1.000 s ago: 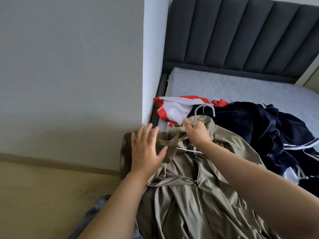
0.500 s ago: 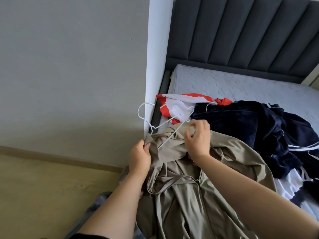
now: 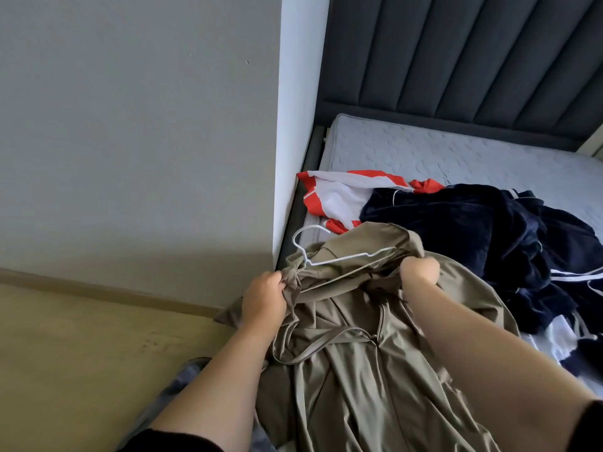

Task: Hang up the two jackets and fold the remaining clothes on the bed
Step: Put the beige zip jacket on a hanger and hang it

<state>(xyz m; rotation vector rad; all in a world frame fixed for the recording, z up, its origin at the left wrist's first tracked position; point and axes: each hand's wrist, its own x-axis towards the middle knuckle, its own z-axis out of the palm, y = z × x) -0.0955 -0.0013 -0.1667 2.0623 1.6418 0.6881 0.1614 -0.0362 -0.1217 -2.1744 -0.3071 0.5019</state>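
An olive-tan jacket (image 3: 359, 370) lies over the near corner of the bed, zip side up. A white wire hanger (image 3: 329, 256) sits at its collar, hook pointing left and one arm running under the right shoulder fabric. My left hand (image 3: 264, 295) grips the jacket's left shoulder edge. My right hand (image 3: 419, 270) grips the right shoulder fabric bunched over the hanger's end. Behind them lie a dark navy garment with white stripes (image 3: 473, 236) and a red-and-white garment (image 3: 339, 197).
The grey mattress (image 3: 456, 154) runs back to a dark padded headboard (image 3: 456, 60). A white wall corner (image 3: 297, 125) stands just left of the bed. Wooden floor (image 3: 81, 353) lies at lower left beside a grey wall.
The hanger has dropped lower and gone further into the jacket's collar. My right hand moved right and closed on the right shoulder fabric; my left hand keeps gripping the left shoulder.
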